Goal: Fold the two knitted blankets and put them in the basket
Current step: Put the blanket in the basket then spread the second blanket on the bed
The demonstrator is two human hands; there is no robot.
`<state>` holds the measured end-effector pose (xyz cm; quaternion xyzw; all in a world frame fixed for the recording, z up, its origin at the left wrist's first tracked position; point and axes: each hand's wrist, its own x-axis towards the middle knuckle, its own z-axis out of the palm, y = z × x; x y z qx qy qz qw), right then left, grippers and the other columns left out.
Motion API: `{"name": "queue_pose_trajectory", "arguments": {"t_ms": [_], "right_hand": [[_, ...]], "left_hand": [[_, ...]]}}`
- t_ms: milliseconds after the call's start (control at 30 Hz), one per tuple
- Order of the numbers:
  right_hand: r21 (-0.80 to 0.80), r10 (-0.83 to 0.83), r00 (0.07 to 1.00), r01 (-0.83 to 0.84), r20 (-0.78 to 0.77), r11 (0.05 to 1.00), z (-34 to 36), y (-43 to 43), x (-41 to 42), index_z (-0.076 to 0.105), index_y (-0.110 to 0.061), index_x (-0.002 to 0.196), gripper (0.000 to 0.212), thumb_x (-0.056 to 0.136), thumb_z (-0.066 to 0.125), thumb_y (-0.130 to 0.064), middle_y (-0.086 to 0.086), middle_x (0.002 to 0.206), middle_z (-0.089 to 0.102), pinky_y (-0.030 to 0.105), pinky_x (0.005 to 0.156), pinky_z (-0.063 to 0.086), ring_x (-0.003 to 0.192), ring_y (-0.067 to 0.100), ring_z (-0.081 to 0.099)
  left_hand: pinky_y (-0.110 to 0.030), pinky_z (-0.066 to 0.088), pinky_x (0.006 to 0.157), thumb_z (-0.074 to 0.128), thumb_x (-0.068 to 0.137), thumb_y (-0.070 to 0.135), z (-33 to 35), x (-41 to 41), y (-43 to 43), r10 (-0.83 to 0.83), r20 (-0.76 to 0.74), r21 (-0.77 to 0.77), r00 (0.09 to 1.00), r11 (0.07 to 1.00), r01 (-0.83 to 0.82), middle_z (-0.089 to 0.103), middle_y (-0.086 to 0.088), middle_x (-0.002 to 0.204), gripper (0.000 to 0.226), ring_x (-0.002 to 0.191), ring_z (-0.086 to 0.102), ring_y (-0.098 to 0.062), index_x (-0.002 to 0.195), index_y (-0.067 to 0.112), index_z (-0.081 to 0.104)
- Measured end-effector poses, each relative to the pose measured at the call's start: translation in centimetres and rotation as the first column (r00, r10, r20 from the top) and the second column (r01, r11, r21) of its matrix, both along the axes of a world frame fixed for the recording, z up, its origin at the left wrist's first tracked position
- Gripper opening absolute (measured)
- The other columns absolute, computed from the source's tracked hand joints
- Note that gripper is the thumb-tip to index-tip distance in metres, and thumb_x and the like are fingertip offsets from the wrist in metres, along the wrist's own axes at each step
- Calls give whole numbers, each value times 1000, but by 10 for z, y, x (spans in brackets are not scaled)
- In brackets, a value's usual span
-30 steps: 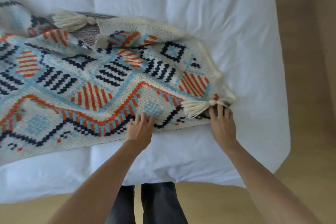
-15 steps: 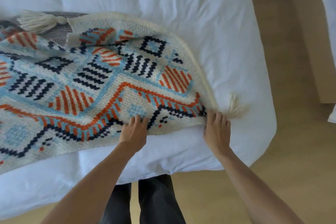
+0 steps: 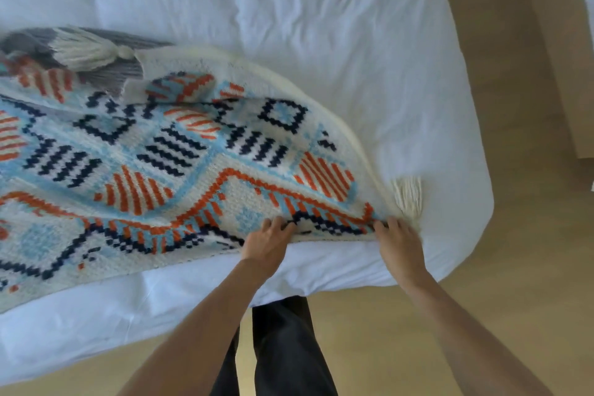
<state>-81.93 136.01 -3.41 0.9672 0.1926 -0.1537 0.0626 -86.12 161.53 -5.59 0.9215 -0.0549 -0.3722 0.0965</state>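
The task looks to be in its early part. A patterned knitted blanket (image 3: 180,167), cream with orange, navy and light-blue motifs, lies spread across the white bed (image 3: 337,26), reaching from the bed's left side to near its front right corner. Its near edge runs along the front edge of the bed. At the far left its top corner is turned over, and a cream tassel (image 3: 93,53) lies there on a grey knitted blanket (image 3: 29,42), of which only a small part shows from under the patterned one.

The left hand (image 3: 266,243) grips the near edge of the patterned blanket, fingers curled over the fabric. The right hand (image 3: 397,243) pinches the blanket's right-hand corner, just beside a second tassel (image 3: 408,194) that lies on the sheet.

By my judgement this is either a first fold or the squaring of one: the blanket seems doubled along its curved right edge, but I cannot tell how many layers there are. Neither blanket is a finished bundle, the grey one appears unhandled, and no basket is in view. So most of the folding and both placements remain.
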Motion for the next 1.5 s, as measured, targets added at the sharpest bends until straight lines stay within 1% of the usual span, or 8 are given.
{"name": "queue_pose_trajectory", "arguments": {"t_ms": [133,333,500,633,967,1167,1300,1500], "right_hand": [[-172,-104,974,69,-203,983,5,-3,-24,65,1,83,35,51,71,11,17,75,60,38,51,51,65,34,60],[-164,-118,918,59,-379,985,2,28,9,50,-9,121,31,90,50,-11,8,122,50,31,75,49,112,24,49],[116,-12,974,40,-228,992,12,98,57,56,-7,117,26,92,50,-11,9,116,58,30,78,52,96,22,57],[312,74,988,-28,-135,950,19,182,89,59,-2,116,28,89,50,0,15,112,61,36,81,52,99,26,58],[397,263,959,-201,-108,895,19,343,143,38,-14,139,54,89,53,2,15,146,31,27,63,48,107,28,53],[264,220,959,-169,-180,950,-7,382,176,34,-26,140,58,90,51,-1,19,135,37,29,55,45,81,25,56],[306,138,985,-99,-108,947,-12,383,202,51,-10,121,30,91,54,-7,15,114,50,28,58,46,72,19,50],[435,-284,954,217,95,874,10,339,289,47,-1,115,23,94,50,-8,20,116,47,33,65,41,89,35,57]], "left_hand": [[-38,43,80,44,86,8,5,-15,-8,15,-117,-56,993,998,-22,31,-8,138,54,123,33,-29,137,20,30],[-44,43,93,41,91,33,12,-1,16,90,-293,-218,952,963,-158,34,-7,142,45,127,36,-27,133,17,38],[-35,47,76,40,91,13,18,24,51,267,-98,-178,959,943,-281,46,-10,129,42,116,46,-26,132,13,34],[-39,48,90,42,89,11,23,50,104,441,38,-166,897,888,-429,43,-11,131,45,119,43,-27,133,9,33],[-37,41,76,44,84,4,43,107,253,639,381,-137,668,754,-643,41,-16,119,38,108,42,-32,121,7,38],[-44,38,97,56,80,7,27,146,308,460,360,79,812,852,-518,38,-18,128,53,119,36,-35,128,9,34],[-44,46,86,55,84,7,13,170,319,484,214,151,848,842,-518,44,-22,127,63,115,46,-38,138,11,22],[-33,34,44,44,89,0,13,231,316,564,289,97,773,786,-610,54,-12,76,67,50,46,-23,144,14,9]]}}
